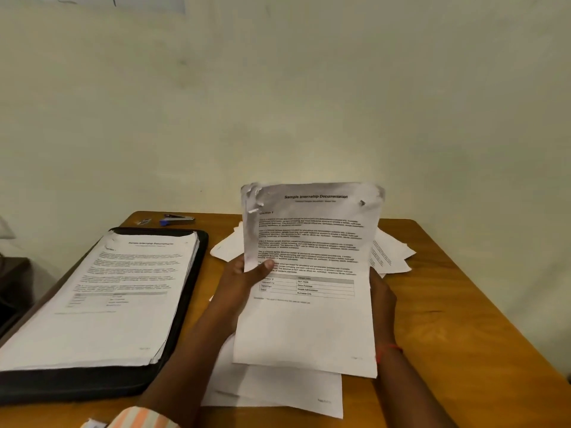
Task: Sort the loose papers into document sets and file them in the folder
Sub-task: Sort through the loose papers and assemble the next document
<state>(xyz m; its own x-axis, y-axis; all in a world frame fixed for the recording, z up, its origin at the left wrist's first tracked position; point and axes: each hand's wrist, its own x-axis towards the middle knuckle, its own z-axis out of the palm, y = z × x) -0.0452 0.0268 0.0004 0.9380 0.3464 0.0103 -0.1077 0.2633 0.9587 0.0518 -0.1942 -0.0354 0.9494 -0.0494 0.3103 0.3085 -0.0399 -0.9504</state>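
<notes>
At the far left the folder (188, 304) lies open on the table (463, 304), a filed stack (108, 288) of printed pages resting squarely in it; behind it, near the table's back edge, sits a stapler (177, 218).

Right of the folder the left hand (244, 279) grips the held sheets (309, 273) at their left edge, thumb pressed on the printed face and fingers out of sight behind; the sheets stand tilted up towards the camera, headed "Sample Internship Documentation", with both top corners crumpled and ragged. Under and behind them the loose papers (392, 254) lie fanned across the table, some poking out at the near side as well.

At the right edge of the sheets is the right hand (381, 295); it touches that edge, but its fingers are hidden behind the paper, so I cannot tell how far they curl or whether they truly hold.

The sheets look light, thin and floppy; held only at the lower sides, the top will likely sag or fold forward; the damaged corners seem liable to tear further, so they are poor places to pinch. Taking hold along both long edges near the middle should keep the set flat and squared; smooth pages may slide apart unless pinched firmly together.
</notes>
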